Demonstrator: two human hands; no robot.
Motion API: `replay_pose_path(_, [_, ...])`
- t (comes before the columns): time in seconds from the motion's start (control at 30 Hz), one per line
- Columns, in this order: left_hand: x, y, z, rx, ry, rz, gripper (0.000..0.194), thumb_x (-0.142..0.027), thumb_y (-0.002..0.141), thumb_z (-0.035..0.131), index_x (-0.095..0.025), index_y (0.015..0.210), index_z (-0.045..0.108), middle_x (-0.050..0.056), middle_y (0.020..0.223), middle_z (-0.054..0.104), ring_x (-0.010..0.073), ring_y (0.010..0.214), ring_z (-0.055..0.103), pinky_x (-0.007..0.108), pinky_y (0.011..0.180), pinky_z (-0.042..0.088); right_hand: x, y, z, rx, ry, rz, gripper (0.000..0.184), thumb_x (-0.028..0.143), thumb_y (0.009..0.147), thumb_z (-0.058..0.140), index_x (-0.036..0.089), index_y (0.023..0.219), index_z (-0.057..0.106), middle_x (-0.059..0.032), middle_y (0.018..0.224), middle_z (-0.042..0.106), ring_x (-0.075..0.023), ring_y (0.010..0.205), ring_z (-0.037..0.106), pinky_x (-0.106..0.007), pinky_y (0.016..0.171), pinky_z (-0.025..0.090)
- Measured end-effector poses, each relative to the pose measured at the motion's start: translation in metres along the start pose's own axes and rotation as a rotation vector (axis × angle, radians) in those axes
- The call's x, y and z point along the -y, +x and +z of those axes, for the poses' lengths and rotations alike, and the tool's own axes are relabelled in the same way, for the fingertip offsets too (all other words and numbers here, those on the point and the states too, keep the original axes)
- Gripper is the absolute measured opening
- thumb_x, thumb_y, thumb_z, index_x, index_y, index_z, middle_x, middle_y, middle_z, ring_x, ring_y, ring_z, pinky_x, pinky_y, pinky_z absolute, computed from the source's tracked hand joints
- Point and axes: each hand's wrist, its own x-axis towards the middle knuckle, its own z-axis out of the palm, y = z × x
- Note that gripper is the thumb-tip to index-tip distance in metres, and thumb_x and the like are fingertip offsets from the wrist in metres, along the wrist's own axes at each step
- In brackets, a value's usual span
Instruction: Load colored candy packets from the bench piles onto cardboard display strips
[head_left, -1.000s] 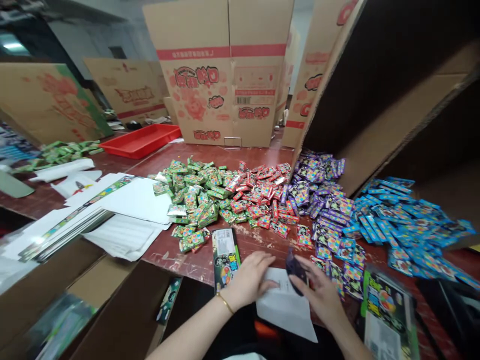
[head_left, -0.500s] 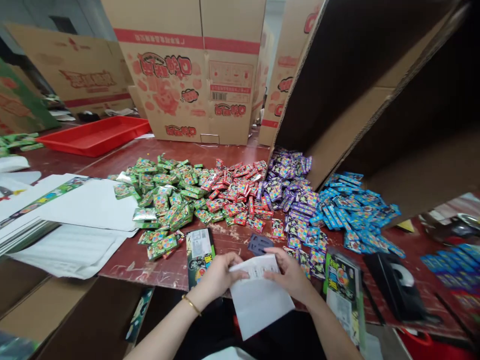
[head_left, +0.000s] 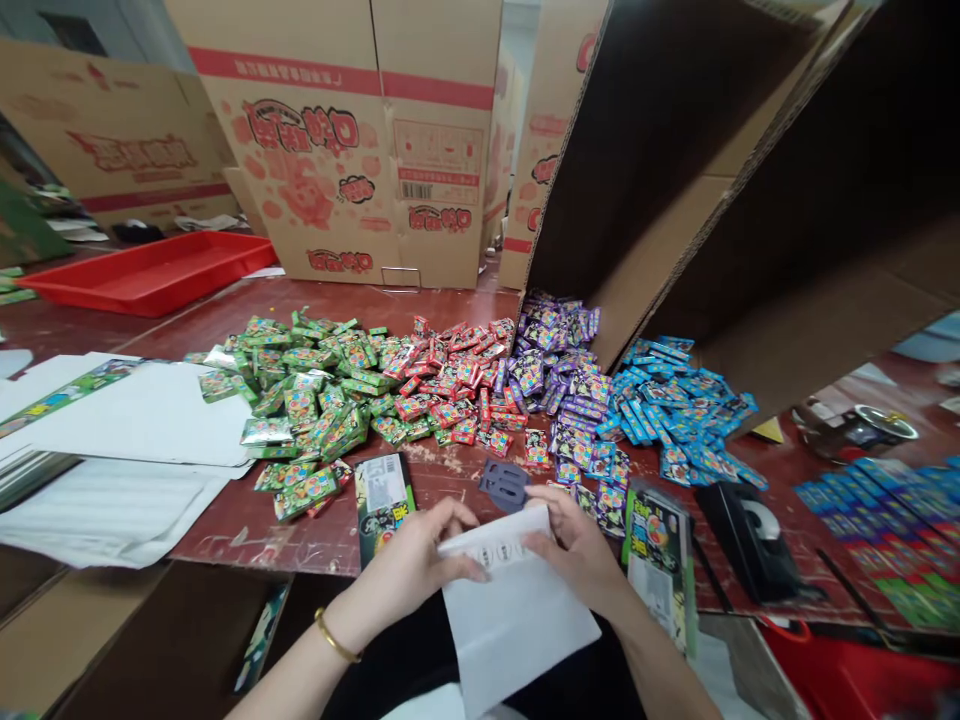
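Observation:
In front of my lap I hold a white paper sheet [head_left: 517,625] by its upper edge, which is folded over and carries small dark printed marks. My left hand [head_left: 431,560] pinches the fold at its left end, thumb on the near side. At the right end my right hand [head_left: 574,545] grips the same fold. Just beyond the fingers, a dark grey slotted plastic piece [head_left: 504,486] lies on the red table [head_left: 292,530]. Printed packages lie on either side, one [head_left: 383,495] beyond my left hand and another [head_left: 660,560] beside my right forearm.
Heaps of small packets in green [head_left: 315,380], red [head_left: 457,375], purple [head_left: 562,370] and blue [head_left: 675,410] spread across the table. Cardboard boxes [head_left: 352,200] stand behind them. White sheets [head_left: 150,410] and a red tray [head_left: 150,275] are left; a black tape dispenser [head_left: 750,550] is right.
The view has turned a little to the right, so the table's things appear further left. The paper sheet now hangs lower in view, still held by both hands.

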Motion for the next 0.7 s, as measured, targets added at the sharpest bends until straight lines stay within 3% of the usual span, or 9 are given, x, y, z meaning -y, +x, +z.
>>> replay_pose_path(0.07, [-0.005, -0.001, -0.001, -0.027, -0.007, -0.032, 0.026, -0.031, 0.067, 0.075, -0.020, 0.084, 0.060, -0.005, 0.065, 0.058, 0.0143, 0.060, 0.052, 0.020, 0.054, 0.036, 0.006, 0.000, -0.002, 0.038, -0.044, -0.056, 0.013, 0.026, 0.076, 0.064, 0.019, 0.087, 0.063, -0.0006, 0.077, 0.061, -0.0161, 0.069, 0.057, -0.023, 0.060, 0.043])
replay_pose_path(0.13, [-0.009, -0.001, -0.002, -0.057, 0.046, -0.040, 0.015, -0.031, 0.073, 0.069, -0.019, 0.072, 0.061, -0.004, 0.061, 0.058, 0.0136, 0.057, 0.051, 0.020, 0.052, 0.034, 0.010, -0.001, -0.004, 0.017, -0.154, -0.080, 0.008, 0.025, 0.078, 0.059, 0.019, 0.073, 0.061, 0.0006, 0.066, 0.058, -0.0147, 0.062, 0.053, -0.022, 0.055, 0.039])
replay_pose_path(0.3, [-0.009, -0.002, -0.004, -0.125, 0.216, 0.082, 0.038, -0.034, 0.086, 0.052, -0.018, 0.051, 0.050, -0.006, 0.049, 0.041, 0.0103, 0.047, 0.038, 0.022, 0.047, 0.026, 0.012, -0.002, -0.001, -0.079, -0.334, -0.136, 0.033, 0.036, 0.085, 0.048, 0.019, 0.057, 0.047, 0.0053, 0.050, 0.037, -0.0107, 0.048, 0.037, -0.022, 0.046, 0.026])
replay_pose_path(0.43, [-0.001, -0.001, -0.002, -0.135, 0.170, 0.071, 0.047, -0.035, 0.088, 0.046, -0.018, 0.045, 0.041, -0.007, 0.047, 0.029, 0.0093, 0.045, 0.029, 0.023, 0.046, 0.023, 0.008, -0.004, 0.003, -0.102, -0.342, -0.134, 0.046, 0.046, 0.087, 0.041, 0.021, 0.051, 0.030, 0.0062, 0.050, 0.025, -0.0096, 0.046, 0.029, -0.023, 0.045, 0.021])
replay_pose_path(0.53, [0.002, -0.001, 0.001, -0.119, 0.001, 0.013, 0.020, -0.035, 0.080, 0.060, -0.016, 0.073, 0.059, -0.006, 0.058, 0.044, 0.0110, 0.053, 0.042, 0.020, 0.049, 0.031, 0.005, -0.005, 0.005, -0.087, -0.271, -0.082, 0.041, 0.047, 0.087, 0.043, 0.020, 0.056, 0.038, 0.0054, 0.052, 0.033, -0.0105, 0.047, 0.034, -0.022, 0.045, 0.025])
replay_pose_path(0.6, [0.002, -0.002, 0.002, -0.108, -0.117, -0.049, 0.025, -0.034, 0.074, 0.067, -0.016, 0.091, 0.061, -0.004, 0.066, 0.053, 0.0123, 0.058, 0.047, 0.020, 0.052, 0.035, 0.003, -0.006, 0.005, -0.050, -0.160, -0.039, 0.026, 0.043, 0.084, 0.050, 0.020, 0.073, 0.050, 0.0033, 0.061, 0.047, -0.0122, 0.053, 0.043, -0.022, 0.047, 0.031])
replay_pose_path(0.7, [-0.001, -0.003, 0.003, -0.108, -0.075, -0.069, 0.021, -0.035, 0.079, 0.061, -0.015, 0.072, 0.060, -0.003, 0.061, 0.051, 0.0114, 0.055, 0.043, 0.020, 0.050, 0.032, 0.004, -0.006, 0.003, -0.035, -0.111, -0.017, 0.019, 0.037, 0.079, 0.057, 0.019, 0.085, 0.054, 0.0016, 0.069, 0.053, -0.0136, 0.059, 0.048, -0.022, 0.050, 0.035])
